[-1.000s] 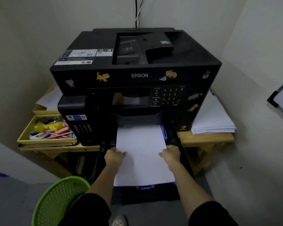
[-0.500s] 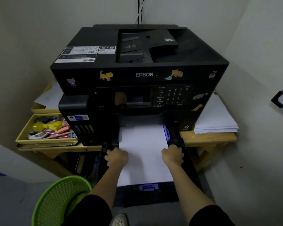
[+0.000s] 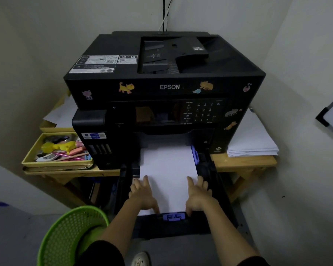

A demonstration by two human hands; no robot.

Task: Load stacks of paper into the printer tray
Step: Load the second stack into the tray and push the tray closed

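Observation:
A black Epson printer (image 3: pixel 161 77) stands on a wooden table. Its black paper tray (image 3: pixel 215 191) is pulled out toward me below the front. A white paper stack (image 3: pixel 167 169) lies flat in the tray, its far end under the printer's front. My left hand (image 3: pixel 142 192) rests flat on the stack's left near corner with fingers spread. On the right near corner my right hand (image 3: pixel 198 194) lies the same way. A purple end guide (image 3: pixel 173 216) sits at the stack's near edge between my thumbs. A purple side guide (image 3: pixel 195 154) stands along the right edge.
A second stack of white paper (image 3: pixel 252 139) lies on the wooden table (image 3: pixel 242 162) right of the printer. A yellow tray of pens and small items (image 3: pixel 56 150) sits to the left. A green mesh basket (image 3: pixel 69 233) stands on the floor at lower left. Walls close in on both sides.
The paper stack has slid further into the tray, and its near edge now meets the purple end guide. Both hands went from gripping the stack's sides to lying flat on top.

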